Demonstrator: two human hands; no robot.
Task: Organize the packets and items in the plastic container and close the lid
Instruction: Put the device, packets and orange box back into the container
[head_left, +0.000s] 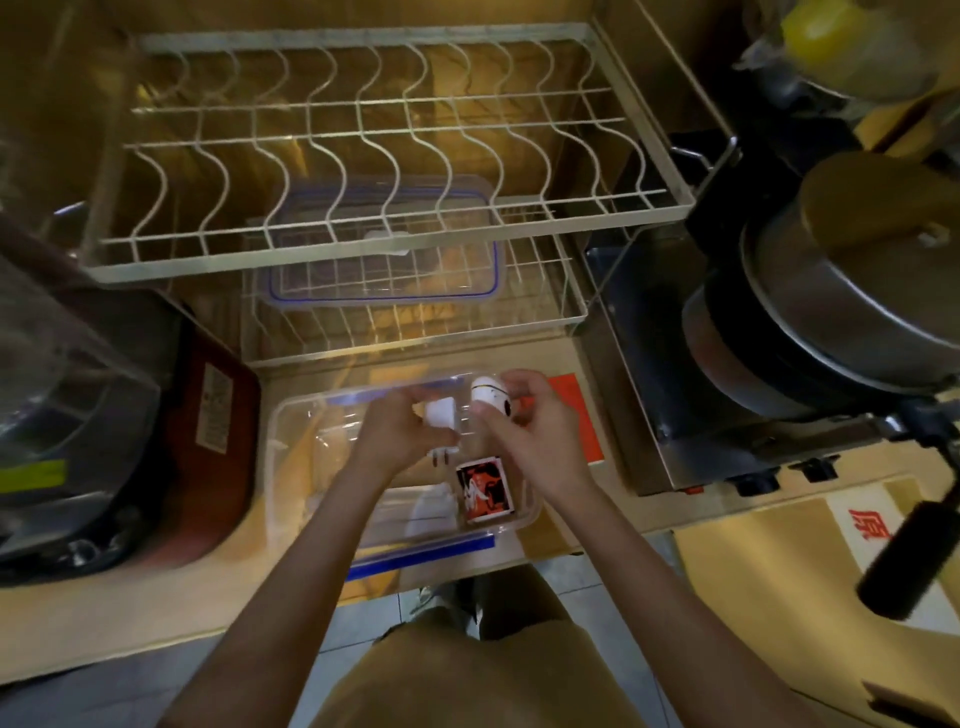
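Head view looked down on a clear plastic container (291, 457) with blue clips, sitting open on the counter near the person's body. Both hands met over its far right part. Left hand (395, 426) grasped a white plug adapter (441, 415), its metal prongs pointing down toward the near side. Right hand (524, 421) pinched a small white rounded item (491, 396) with dark markings between thumb and fingers, just right of the adapter. Inside the container, at the near right corner, lay a red-and-black packet (484, 491); beside it on the left was something pale, too blurred to name. Container's clear lid (384, 249), edged in blue, lay apart on the lower shelf of a white wire dish rack (374, 171) beyond the container. Steel pots (841, 291) stood stacked at the right.
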